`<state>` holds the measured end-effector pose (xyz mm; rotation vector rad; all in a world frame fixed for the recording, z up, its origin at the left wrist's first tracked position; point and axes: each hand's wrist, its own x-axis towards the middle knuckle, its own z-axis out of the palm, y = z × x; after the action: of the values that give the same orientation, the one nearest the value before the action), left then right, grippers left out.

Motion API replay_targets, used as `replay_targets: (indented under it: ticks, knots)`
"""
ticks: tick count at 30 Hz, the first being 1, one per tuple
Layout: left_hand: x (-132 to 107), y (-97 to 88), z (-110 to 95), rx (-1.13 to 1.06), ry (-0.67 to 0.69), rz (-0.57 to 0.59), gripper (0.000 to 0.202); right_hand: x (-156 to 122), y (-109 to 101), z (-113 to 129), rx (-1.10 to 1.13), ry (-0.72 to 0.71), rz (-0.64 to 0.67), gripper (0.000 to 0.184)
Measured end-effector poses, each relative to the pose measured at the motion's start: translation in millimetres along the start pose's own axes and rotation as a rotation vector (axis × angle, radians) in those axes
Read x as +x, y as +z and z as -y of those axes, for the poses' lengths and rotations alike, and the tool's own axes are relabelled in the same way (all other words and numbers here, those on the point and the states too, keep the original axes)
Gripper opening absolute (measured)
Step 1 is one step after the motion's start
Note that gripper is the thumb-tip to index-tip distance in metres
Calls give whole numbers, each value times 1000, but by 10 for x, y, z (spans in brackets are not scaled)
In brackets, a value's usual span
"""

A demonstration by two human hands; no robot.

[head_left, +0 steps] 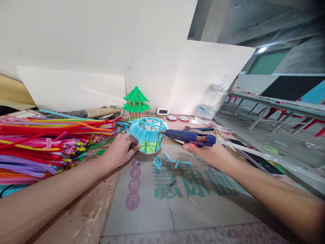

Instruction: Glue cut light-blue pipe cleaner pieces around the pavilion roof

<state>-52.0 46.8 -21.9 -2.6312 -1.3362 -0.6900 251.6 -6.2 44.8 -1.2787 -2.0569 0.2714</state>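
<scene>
A small blue pavilion model (149, 133) with a partly covered slatted roof stands on the table over a light green base. My left hand (122, 149) is closed at its left side, fingers curled against the frame. In my right hand (203, 151) is a dark blue hot glue gun (190, 137), with a long clear glue stick (243, 149) running out of its back. The gun's nozzle touches or nearly touches the right edge of the blue roof. Several short blue pipe cleaner pieces (172, 161) lie on the sheet in front of the model.
Bundles of coloured pipe cleaners (38, 145) fill the left side. Behind the model stand a finished green pagoda (136, 101), a small digital clock (163, 110) and a clear plastic bottle (207, 105). A phone (256, 159) lies at the right, and a printed plastic sheet (142, 220) covers the front.
</scene>
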Motion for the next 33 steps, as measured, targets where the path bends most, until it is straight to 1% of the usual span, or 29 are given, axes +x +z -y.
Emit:
replay_targets:
  ticks: [5, 9, 14, 26, 33]
  knots:
    - [-8, 5, 3, 4, 4, -4, 28, 24, -14, 101, 50, -38, -3, 24]
    - [-5, 12, 7, 12, 3, -6, 29, 30, -24, 135, 46, -43, -18, 22]
    - [2, 20, 15, 16, 9, -7, 30, 28, -12, 113, 53, -70, -15, 22]
    - [4, -12, -5, -4, 14, -2, 29, 24, -2, 90, 78, -68, -3, 26]
    - [2, -11, -10, -4, 9, -8, 29, 3, 10, 31, -33, -20, -50, 27]
